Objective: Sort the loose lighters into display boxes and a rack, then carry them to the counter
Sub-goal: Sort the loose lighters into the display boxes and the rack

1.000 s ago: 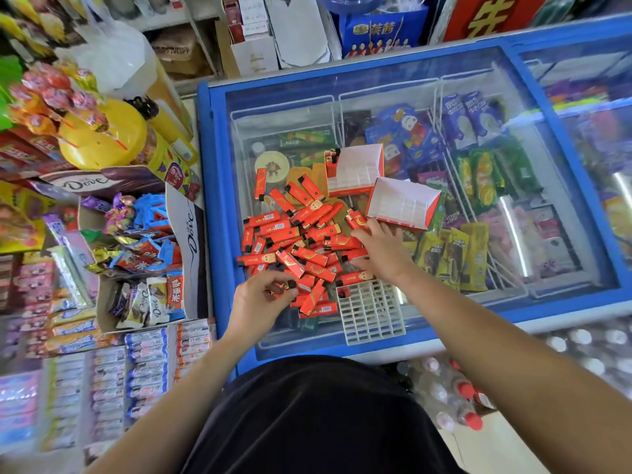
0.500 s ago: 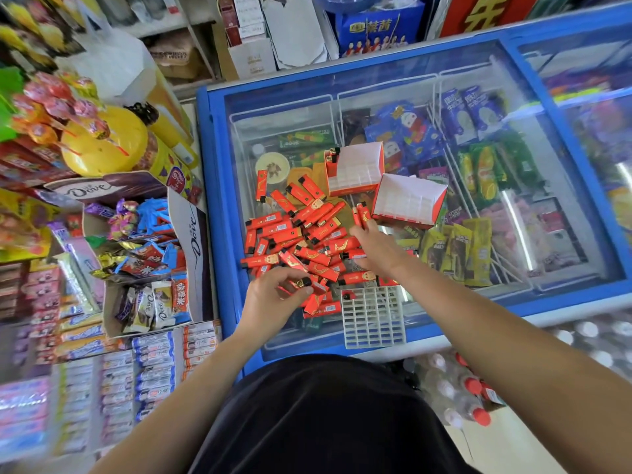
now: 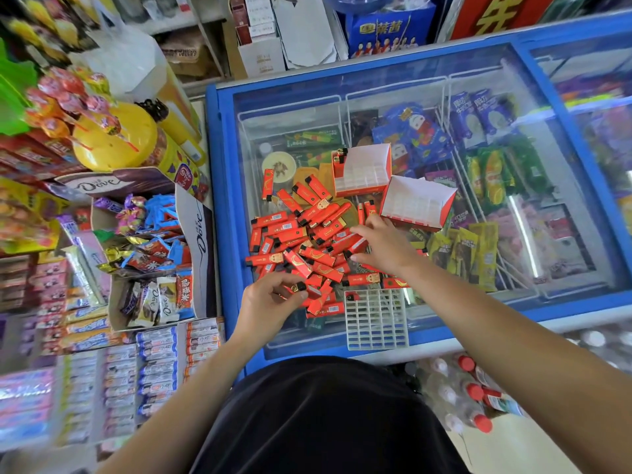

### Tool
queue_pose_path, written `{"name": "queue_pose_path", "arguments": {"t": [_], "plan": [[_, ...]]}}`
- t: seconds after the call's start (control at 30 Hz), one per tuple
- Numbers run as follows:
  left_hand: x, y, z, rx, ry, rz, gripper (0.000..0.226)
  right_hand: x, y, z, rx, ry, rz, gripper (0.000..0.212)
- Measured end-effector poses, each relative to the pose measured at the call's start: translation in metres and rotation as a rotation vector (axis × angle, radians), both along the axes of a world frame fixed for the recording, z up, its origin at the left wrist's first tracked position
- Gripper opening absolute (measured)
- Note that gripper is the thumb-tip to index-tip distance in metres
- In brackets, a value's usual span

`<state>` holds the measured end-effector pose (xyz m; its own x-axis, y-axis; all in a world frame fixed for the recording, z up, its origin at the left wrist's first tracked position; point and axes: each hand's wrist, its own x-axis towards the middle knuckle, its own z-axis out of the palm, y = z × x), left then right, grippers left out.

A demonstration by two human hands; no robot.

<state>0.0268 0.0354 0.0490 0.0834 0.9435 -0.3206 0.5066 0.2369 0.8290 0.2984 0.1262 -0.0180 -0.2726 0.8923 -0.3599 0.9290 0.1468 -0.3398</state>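
Red lighters (image 3: 307,241) loose on freezer lid (image 3: 222,200). Pinches one at seven o'clock with curled left fingers (image 3: 284,279), probably for rack (image 3: 376,319) at five. Rests right fingers (image 3: 362,230) straight on heap, holding nothing, near boxes (image 3: 417,203) at one.

Left hand (image 3: 270,299), right hand (image 3: 383,244) amid lighters (image 3: 307,234)

A blue-framed freezer's glass lid (image 3: 393,97) carries a heap of loose red lighters (image 3: 307,244) at its middle. Two open display boxes sit at the heap's one o'clock (image 3: 362,169) and two o'clock (image 3: 415,203) edges. A white grid rack (image 3: 376,318) lies flat at five o'clock, just beside the heap.
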Motion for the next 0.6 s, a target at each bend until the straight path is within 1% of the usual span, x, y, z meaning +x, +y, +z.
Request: {"name": "queue_pose_path", "arguments": {"t": [0.07, 0.1, 0.17, 0.23, 0.47, 0.53, 0.6], "plan": [[0.0, 0.001, 0.0, -0.014, 0.027, -0.001, 0.024, -0.004, 0.0, 0.0, 0.118, -0.102, 0.105, 0.062], [0.0, 0.001, 0.0, -0.02, 0.037, -0.002, 0.022, -0.007, 0.0, 0.0, 0.153, -0.117, 0.139, 0.06], [-0.001, 0.001, 0.0, -0.019, 0.05, -0.003, 0.018, -0.013, 0.003, -0.001, 0.152, -0.094, 0.181, 0.056], [-0.001, 0.002, -0.001, -0.021, 0.059, -0.005, 0.017, -0.019, 0.005, 0.0, 0.107, -0.05, 0.191, 0.05], [-0.002, 0.002, 0.0, -0.008, 0.053, -0.001, 0.019, -0.022, 0.006, -0.007, -0.067, 0.096, 0.05, 0.039], [-0.001, 0.002, 0.0, 0.013, 0.043, 0.002, 0.019, -0.019, 0.005, -0.008, -0.101, 0.139, -0.013, 0.032], [0.001, 0.002, 0.0, 0.051, 0.031, -0.005, 0.02, -0.014, 0.001, -0.009, -0.114, 0.185, -0.092, 0.021]]}}
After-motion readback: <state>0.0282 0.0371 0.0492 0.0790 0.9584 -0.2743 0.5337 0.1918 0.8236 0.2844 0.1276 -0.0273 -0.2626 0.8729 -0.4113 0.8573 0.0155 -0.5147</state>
